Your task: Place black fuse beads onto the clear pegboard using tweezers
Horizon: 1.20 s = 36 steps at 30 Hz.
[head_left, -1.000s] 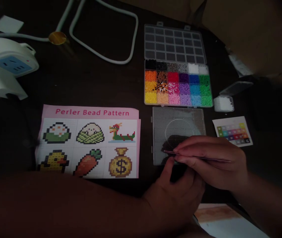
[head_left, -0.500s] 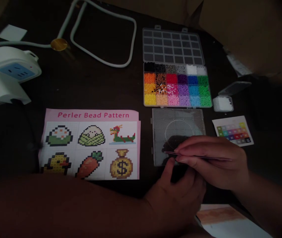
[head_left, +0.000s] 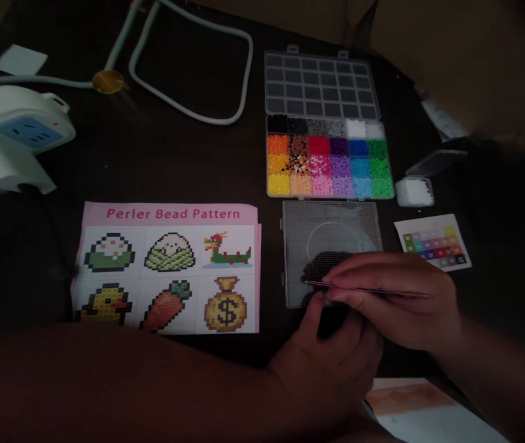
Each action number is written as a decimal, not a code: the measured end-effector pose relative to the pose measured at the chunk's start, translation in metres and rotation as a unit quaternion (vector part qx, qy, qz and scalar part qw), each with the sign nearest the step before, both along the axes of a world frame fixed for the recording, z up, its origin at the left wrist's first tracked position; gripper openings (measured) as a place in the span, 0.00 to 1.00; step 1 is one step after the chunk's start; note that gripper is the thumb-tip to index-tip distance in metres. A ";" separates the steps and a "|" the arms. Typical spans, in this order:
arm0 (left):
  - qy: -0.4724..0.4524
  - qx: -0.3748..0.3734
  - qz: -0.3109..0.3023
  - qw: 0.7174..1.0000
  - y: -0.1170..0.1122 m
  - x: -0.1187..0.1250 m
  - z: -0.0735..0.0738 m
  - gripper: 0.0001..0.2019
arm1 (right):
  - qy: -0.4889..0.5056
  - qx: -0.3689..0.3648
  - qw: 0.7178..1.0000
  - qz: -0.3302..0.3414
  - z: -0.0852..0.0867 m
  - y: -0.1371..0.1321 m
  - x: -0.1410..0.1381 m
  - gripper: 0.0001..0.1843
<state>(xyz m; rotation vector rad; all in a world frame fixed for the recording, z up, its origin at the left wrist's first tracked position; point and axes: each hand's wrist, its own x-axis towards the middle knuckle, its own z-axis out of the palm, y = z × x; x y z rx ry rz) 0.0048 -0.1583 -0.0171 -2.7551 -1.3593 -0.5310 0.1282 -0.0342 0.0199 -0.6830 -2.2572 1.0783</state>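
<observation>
In the head view, my right hand (head_left: 396, 301) is closed in a pinch on thin tweezers (head_left: 377, 291). Their tip points left, low over the clear square pegboard (head_left: 296, 246); whether a bead is in it is too small to tell. My left hand (head_left: 331, 357) grips the board's near edge, thumb up against it and other fingers bent, partly hidden under my right hand. A faint ring and a dark reflection show on the board. Just beyond it lies an open bead case (head_left: 330, 157) with many colours sorted in compartments, its clear lid (head_left: 322, 86) folded back.
Left of the board lies a pink-bordered Perler bead pattern sheet (head_left: 170, 271). A small open box of white beads (head_left: 414, 192) and a colour chart card (head_left: 434, 243) are at the right. Farther left sit a white power strip (head_left: 36, 123) and a looped grey cable (head_left: 249, 67).
Both hands and the tweezers hold nearly the same place over the board. The whole view has shifted very slightly.
</observation>
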 end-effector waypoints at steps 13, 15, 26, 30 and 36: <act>0.006 -0.001 -0.002 1.000 0.000 0.000 0.001 0.18 | 0.000 -0.006 1.000 -0.005 -0.001 0.000 -0.001 0.05; 0.004 0.001 0.000 1.000 0.000 0.000 0.001 0.18 | 0.000 -0.007 1.000 -0.005 0.000 0.000 -0.001 0.06; -0.003 0.000 -0.003 1.000 -0.001 -0.001 0.001 0.17 | -0.002 -0.006 1.000 -0.008 -0.002 0.000 0.001 0.07; -0.004 0.009 0.000 1.000 0.000 -0.002 0.001 0.17 | -0.002 -0.003 1.000 -0.006 -0.002 0.000 0.000 0.07; -0.004 0.004 0.001 1.000 0.000 -0.001 0.002 0.17 | -0.005 0.001 1.000 0.003 -0.001 0.001 0.000 0.08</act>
